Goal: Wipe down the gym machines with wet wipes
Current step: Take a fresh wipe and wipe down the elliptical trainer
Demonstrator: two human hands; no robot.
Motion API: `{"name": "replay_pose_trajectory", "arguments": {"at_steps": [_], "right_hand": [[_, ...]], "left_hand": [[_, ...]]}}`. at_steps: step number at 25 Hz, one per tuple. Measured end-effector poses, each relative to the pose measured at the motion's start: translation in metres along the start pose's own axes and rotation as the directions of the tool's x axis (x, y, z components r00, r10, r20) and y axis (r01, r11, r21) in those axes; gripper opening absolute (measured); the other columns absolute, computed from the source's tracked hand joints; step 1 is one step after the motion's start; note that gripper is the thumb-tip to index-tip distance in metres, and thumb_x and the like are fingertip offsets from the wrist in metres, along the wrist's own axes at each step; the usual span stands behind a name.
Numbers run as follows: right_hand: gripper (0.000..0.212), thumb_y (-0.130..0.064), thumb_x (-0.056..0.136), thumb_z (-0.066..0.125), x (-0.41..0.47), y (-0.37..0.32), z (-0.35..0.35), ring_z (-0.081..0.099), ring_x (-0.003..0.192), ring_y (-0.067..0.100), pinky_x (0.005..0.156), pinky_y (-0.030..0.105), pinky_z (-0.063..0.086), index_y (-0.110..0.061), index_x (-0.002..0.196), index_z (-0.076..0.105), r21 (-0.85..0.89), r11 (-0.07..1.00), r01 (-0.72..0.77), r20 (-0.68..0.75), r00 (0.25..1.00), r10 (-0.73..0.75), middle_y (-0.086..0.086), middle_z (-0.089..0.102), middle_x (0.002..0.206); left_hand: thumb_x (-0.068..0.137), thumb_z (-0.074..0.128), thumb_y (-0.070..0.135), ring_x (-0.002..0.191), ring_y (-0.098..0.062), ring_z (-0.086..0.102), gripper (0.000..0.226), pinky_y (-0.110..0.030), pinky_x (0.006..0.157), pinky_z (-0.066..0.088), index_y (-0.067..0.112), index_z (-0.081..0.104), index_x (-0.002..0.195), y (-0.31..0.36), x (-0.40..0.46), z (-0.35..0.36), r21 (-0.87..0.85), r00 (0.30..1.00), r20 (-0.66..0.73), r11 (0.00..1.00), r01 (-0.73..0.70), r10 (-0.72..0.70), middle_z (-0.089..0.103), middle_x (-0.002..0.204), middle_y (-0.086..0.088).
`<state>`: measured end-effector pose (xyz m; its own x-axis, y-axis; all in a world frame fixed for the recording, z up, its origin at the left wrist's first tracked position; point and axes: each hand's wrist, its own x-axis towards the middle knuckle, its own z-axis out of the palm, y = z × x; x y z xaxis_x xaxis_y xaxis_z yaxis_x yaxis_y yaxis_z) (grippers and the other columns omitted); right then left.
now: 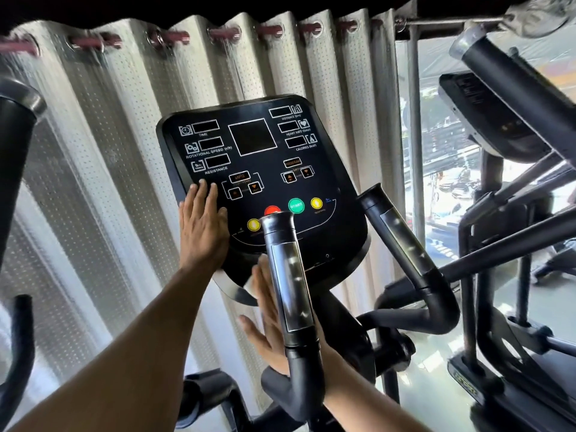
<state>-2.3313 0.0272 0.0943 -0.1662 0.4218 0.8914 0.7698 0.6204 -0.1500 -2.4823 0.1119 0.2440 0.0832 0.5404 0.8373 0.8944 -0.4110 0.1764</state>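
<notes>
While the left hand [202, 226] lies flat, fingers straight and together, on the lower left of the console [258, 179] at frame centre, the right hand [268, 319] reaches below with fingers spread; a pale scrap there may be the wipe; overlapping strokes would clean best

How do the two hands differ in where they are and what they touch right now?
The left hand lies flat on the console face, fully in view; the right hand sits lower, below the console, partly hidden behind the near handlebar grip. A wipe edge seems to show by the right hand, none by the left. Both have straight fingers.
</notes>
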Motion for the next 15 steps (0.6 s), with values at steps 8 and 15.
{"name": "replay_pose_trajectory", "arguments": {"at_steps": [8,15], "right_hand": [[0.065,-0.048,0.109,0.013,0.079,0.088,-0.002,-0.002,0.146,-0.017,0.127,0.027,-0.003,-0.016,0.162,-0.005,-0.214,0.941,-0.262,0.048,0.959,0.278,0.003,-0.017,0.164],[0.089,-0.068,0.098,0.000,0.084,0.121,-0.071,-0.004,0.158,0.024,0.125,0.037,-0.002,-0.007,0.161,-0.011,-0.304,0.796,-0.524,0.177,0.790,0.587,0.013,-0.010,0.171]], "left_hand": [[0.107,0.022,0.047,0.158,-0.012,-0.009,0.068,-0.031,0.128,-0.005,0.015,0.010,0.165,-0.013,0.006,0.003,-0.184,0.994,-0.026,0.978,0.101,-0.108,-0.004,0.173,-0.002],[0.107,0.016,0.051,0.158,-0.012,-0.015,0.068,-0.023,0.124,-0.012,0.017,0.006,0.165,-0.008,0.002,0.002,-0.168,0.991,-0.039,0.978,0.120,-0.129,-0.010,0.173,-0.002]]}}
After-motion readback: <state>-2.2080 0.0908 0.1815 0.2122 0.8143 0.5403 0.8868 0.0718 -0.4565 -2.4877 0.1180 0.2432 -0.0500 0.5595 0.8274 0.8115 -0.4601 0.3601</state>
